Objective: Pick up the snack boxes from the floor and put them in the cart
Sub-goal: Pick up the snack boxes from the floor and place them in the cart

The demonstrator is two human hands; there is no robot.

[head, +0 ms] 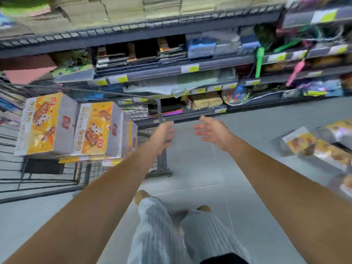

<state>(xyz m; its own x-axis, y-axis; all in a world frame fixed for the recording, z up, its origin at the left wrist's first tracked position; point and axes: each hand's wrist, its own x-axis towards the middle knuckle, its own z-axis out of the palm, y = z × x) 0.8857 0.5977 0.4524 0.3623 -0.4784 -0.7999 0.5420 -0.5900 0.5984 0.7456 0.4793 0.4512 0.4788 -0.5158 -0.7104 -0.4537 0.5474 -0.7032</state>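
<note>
Floor lies bare and grey between the wire cart on the left and the snack boxes on the floor at the right edge, leaving open room ahead of both arms. Left hand is stretched forward beside the cart's front corner post, fingers loosely spread and holding nothing; motion blur softens its fingertips. Right hand reaches forward too, palm turned inward, fingers open and empty, well apart from the floor boxes. Orange-and-white snack boxes in the cart stand upright side by side, with more stacked beneath them. The floor boxes lie flat and overlapping; some are cut off by the frame's right edge, so their count cannot be told. Store shelves run across the top, their goods too smeared to identify. Light trousers and two shoes show below.
</note>
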